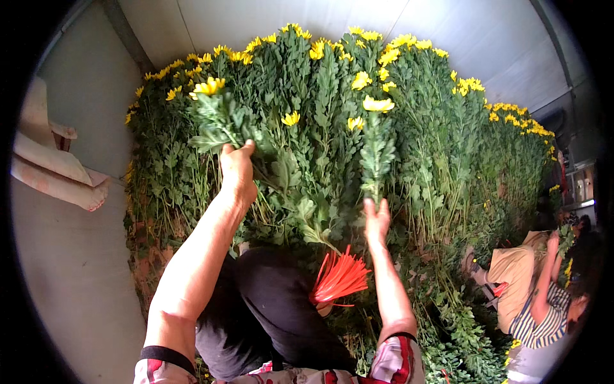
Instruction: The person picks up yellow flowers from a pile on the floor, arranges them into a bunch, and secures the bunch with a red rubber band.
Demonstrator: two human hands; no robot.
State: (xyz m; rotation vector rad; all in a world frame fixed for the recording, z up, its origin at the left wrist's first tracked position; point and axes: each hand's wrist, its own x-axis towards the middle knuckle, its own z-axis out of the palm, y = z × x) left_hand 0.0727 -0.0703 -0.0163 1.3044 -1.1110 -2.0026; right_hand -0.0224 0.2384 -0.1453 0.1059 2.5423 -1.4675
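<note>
My left hand (238,168) is closed round the leafy stems of yellow chrysanthemums (210,87), held out over the pile. To its right, my right hand (377,221) grips the stem of another chrysanthemum (378,150), its yellow bloom pointing away from me. Beyond both hands lies a broad heap of cut chrysanthemums (326,102), stems toward me and flowers mostly at the far edge. A bundle of thin red ties (341,278) rests by my knee, between my forearms. How many stems the left hand holds I cannot tell.
A pale wall (473,38) rises behind the heap, and another wall (70,256) stands at the left with a folded whitish sheet (61,166). At the right a person in a striped shirt (540,317) sits handling stems. Loose greenery (448,320) covers the ground beside me.
</note>
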